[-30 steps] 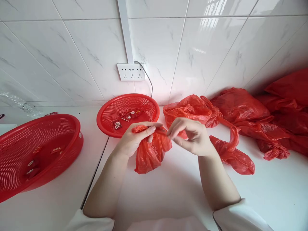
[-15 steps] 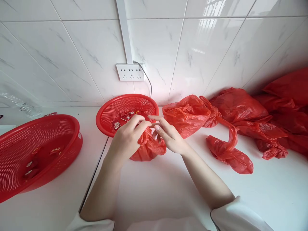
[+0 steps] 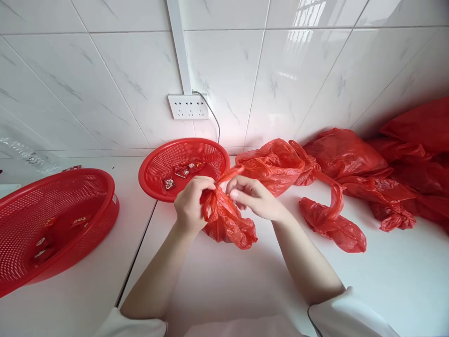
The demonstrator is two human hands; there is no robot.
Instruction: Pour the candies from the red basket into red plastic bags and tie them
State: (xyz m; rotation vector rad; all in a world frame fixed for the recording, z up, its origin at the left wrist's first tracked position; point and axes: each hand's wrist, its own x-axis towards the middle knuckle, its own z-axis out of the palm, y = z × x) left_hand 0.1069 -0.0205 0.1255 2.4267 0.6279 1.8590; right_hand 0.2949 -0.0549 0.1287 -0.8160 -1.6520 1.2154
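A small red plastic bag hangs between my two hands over the white table. My left hand is closed on the bag's bunched top at its left side. My right hand pinches the same bunched top from the right, and a twisted strip of the bag sticks up between the hands. Just behind them stands a small red mesh basket with a few small red packets in it.
A larger red mesh basket with a few packets sits at the left. Several filled red plastic bags lie along the right and back of the table. A white wall socket with a cable is on the tiled wall.
My hands have closed in on the bag's top and gathered it tight. The bag has shifted slightly right and now hangs lower, with a twisted strip sticking up.
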